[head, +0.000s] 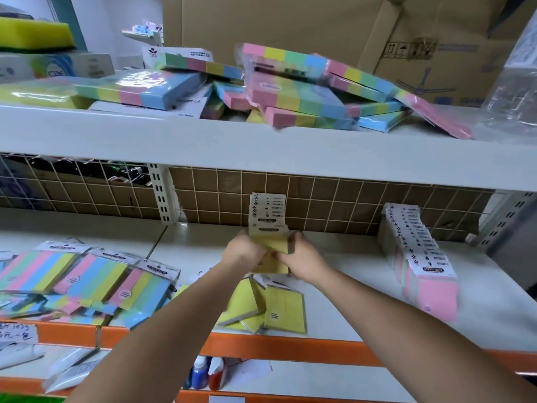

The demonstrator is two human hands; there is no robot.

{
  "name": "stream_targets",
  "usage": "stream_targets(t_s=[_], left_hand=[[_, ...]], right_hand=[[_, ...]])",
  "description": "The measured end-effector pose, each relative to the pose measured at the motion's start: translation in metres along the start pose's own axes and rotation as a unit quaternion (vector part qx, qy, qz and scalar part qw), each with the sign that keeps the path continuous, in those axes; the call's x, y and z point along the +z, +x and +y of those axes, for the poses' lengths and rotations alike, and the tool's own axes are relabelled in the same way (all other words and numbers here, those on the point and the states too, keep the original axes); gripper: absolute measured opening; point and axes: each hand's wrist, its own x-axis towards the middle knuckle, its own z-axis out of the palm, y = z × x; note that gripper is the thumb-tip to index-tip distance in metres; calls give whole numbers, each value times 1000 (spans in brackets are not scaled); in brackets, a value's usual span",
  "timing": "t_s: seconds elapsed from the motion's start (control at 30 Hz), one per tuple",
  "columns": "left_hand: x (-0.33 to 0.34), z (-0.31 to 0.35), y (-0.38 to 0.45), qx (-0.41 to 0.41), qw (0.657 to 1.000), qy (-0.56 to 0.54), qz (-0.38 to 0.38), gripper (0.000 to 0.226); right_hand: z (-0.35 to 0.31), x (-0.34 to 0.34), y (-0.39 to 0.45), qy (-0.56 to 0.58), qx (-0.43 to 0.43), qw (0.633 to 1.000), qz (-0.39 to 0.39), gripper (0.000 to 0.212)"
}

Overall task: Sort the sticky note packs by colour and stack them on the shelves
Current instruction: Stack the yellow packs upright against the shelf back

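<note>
On the middle shelf (343,257) an upright row of yellow sticky note packs (268,225) stands against the wire grid back. My left hand (244,251) and my right hand (302,255) grip the front packs of that row from either side. Loose yellow packs (284,311) lie flat near the shelf's front edge, under my forearms. To the right stands a leaning row of pink packs (430,274). Several multicolour striped packs (87,274) lie spread at the left. A jumbled pile of multicolour packs (296,88) covers the upper shelf (261,146).
A large cardboard box (377,33) stands behind the upper pile, with clear plastic wrap (514,100) at the right. A yellow sponge (35,32) and boxes sit at upper left. Below the orange shelf edge (290,347) are small bottles (207,373) and white tubes (69,370).
</note>
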Motion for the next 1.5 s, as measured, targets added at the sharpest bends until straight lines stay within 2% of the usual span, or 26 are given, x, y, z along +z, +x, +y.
stream_targets(t_s=[0.13, 0.23, 0.5, 0.7, 0.87, 1.0, 1.33, 1.5], left_hand=[[3, 1, 15, 36, 998, 36, 34, 24], [6, -1, 23, 39, 997, 46, 51, 27], [20, -8, 39, 23, 999, 32, 32, 31], [21, -15, 46, 18, 998, 53, 32, 34], [22, -22, 49, -12, 992, 122, -23, 28], [23, -24, 51, -19, 989, 137, -43, 23], [25, -24, 49, -24, 991, 133, -9, 25], [23, -22, 48, -17, 990, 142, -7, 24]], right_hand=[[-4, 6, 9, 20, -2, 1000, 9, 39], [-3, 13, 18, -24, -3, 999, 21, 44], [3, 25, 31, -113, 19, 992, 43, 57], [5, 27, 37, -158, 20, 986, 39, 55], [5, 28, 40, -164, 20, 986, 39, 49], [7, 27, 42, -189, 30, 981, 15, 41], [6, 29, 45, -187, 63, 980, -7, 44], [8, 25, 43, -159, 69, 985, -24, 39]])
